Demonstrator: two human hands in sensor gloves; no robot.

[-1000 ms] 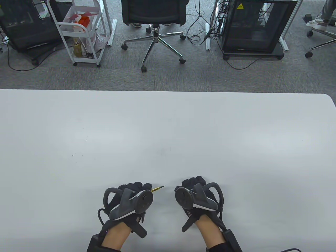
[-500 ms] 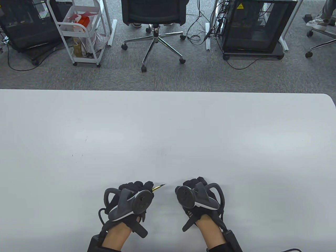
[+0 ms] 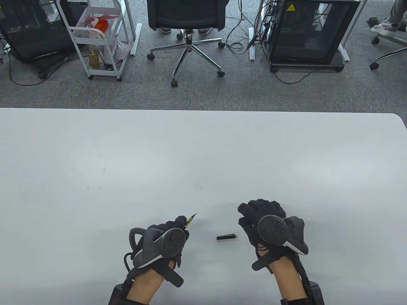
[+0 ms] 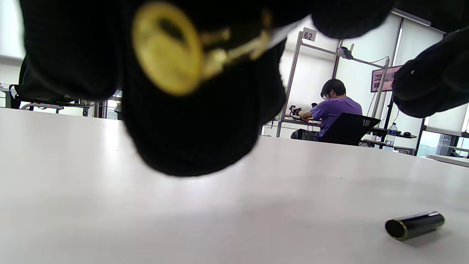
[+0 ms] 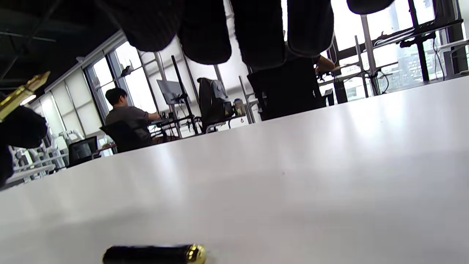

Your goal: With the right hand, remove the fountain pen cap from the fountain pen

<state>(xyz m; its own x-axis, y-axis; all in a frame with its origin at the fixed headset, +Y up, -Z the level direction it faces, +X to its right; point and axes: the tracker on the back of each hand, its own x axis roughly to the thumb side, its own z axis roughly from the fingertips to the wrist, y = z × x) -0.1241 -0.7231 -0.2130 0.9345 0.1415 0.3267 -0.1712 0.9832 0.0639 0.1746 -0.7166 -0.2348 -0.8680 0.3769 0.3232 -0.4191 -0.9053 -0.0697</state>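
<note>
My left hand (image 3: 171, 230) grips the fountain pen (image 3: 190, 219); its gold section and dark nib stick out up and to the right past my fingers. In the left wrist view the pen's gold end (image 4: 168, 47) shows close up between my fingers. The black pen cap (image 3: 226, 237) with a gold band lies on the white table (image 3: 203, 159) between my hands, and also shows in the left wrist view (image 4: 414, 225) and the right wrist view (image 5: 154, 254). My right hand (image 3: 259, 214) is open and empty, just right of the cap, fingers spread above the table.
Beyond the table's far edge stand an office chair (image 3: 187, 19), a white cart (image 3: 95, 35) and a black cabinet (image 3: 305, 31) on grey carpet.
My right hand has let go of the cap, opened and moved right and forward. The cap now lies on the table. My left hand has tilted the pen's nib further up.
</note>
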